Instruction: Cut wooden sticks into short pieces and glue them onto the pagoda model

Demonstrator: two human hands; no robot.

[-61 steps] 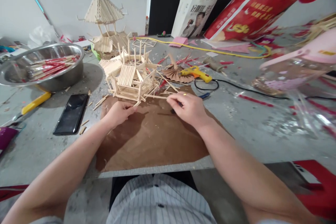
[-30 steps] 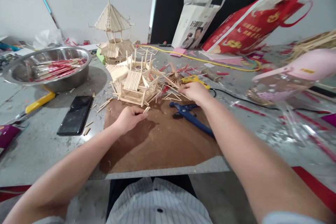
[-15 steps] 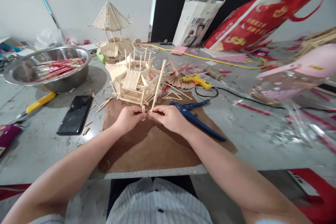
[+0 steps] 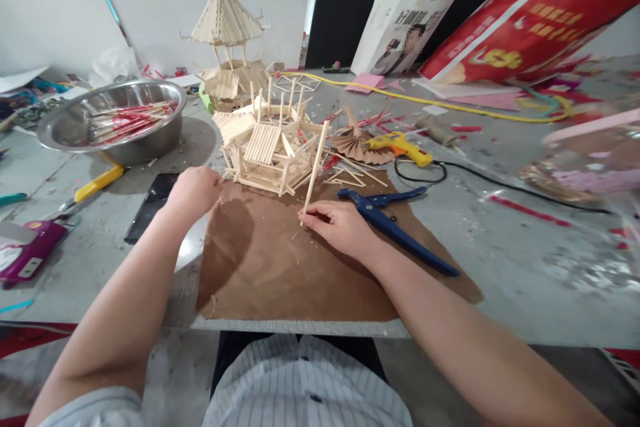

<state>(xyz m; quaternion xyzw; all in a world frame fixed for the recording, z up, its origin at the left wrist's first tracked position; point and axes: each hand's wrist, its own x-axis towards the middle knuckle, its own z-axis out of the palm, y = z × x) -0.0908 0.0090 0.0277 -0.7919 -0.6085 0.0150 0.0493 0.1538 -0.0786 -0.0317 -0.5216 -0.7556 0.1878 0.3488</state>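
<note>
My right hand (image 4: 336, 221) is closed on a pale wooden stick (image 4: 316, 170), pinching it near the lower end so that it leans up to the right. Over the left edge of the brown sheet (image 4: 300, 280), my left hand (image 4: 194, 192) is curled with its fingertips turned down; what it holds, if anything, is hidden. Just beyond both hands stands a partly built model of wooden sticks (image 4: 267, 147), with a slatted roof panel and several upright posts. Blue cutters (image 4: 400, 233) lie right of my right hand. A black phone (image 4: 150, 203) is partly covered by my left arm.
A finished-looking stick pavilion (image 4: 227, 30) stands behind the model. To the left sit a steel bowl (image 4: 55, 137) of sticks and a yellow-handled knife (image 4: 100, 183). A yellow glue gun (image 4: 403, 147) with a black cord, paper bags (image 4: 395, 20) and red scraps lie to the right.
My left hand has moved left, away from my right hand, to the sheet's edge; the short sticks it held no longer show. My right hand still holds the long stick. The view has shifted.
</note>
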